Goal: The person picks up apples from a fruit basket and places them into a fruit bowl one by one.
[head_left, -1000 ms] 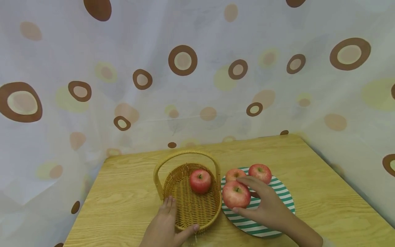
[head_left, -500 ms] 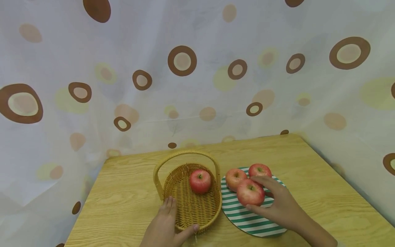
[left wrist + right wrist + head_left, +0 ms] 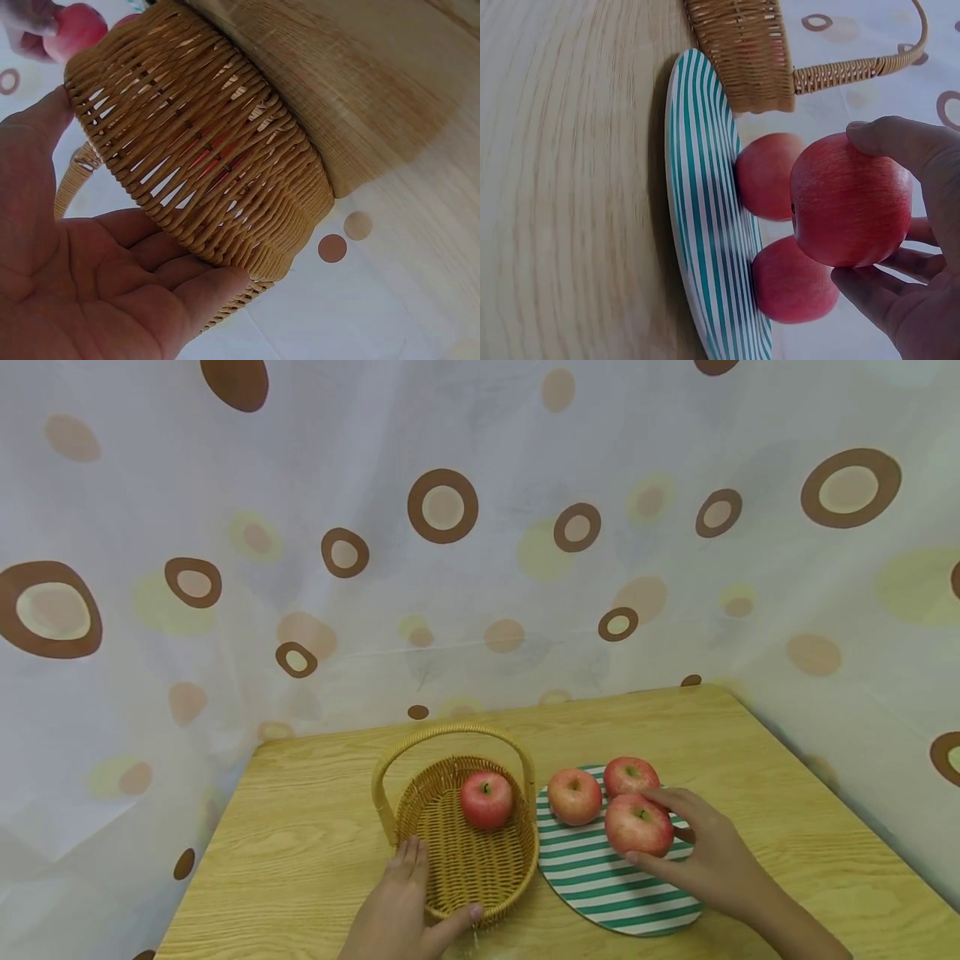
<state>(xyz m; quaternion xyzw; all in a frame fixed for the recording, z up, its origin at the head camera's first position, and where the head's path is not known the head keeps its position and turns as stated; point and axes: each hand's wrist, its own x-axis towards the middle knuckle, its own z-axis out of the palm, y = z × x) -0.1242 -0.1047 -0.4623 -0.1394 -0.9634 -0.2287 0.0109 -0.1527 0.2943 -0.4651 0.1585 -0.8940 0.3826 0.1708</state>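
Note:
My right hand (image 3: 712, 856) grips a red apple (image 3: 639, 827) between thumb and fingers, held above the striped plate (image 3: 600, 893). In the right wrist view a gap shows between this apple (image 3: 851, 199) and the plate (image 3: 705, 202). On the plate rest two more apples, an orange-red one (image 3: 574, 796) at its left and a redder one (image 3: 632, 775) at the back. My left hand (image 3: 397, 902) lies along the near left rim of the wicker basket (image 3: 467, 872), fingers and thumb spread against its side (image 3: 195, 150). Inside the basket sits one red apple (image 3: 487, 800).
The basket's arched handle (image 3: 453, 731) stands upright. Beneath everything is a wooden table (image 3: 300, 827), its far edge close to a white curtain (image 3: 480, 568) printed with brown and yellow spots. The plate lies just right of the basket.
My right hand has carried its apple to the right, from beside the basket's rim across the plate, uncovering the orange-red apple. The left hand and basket have stayed put.

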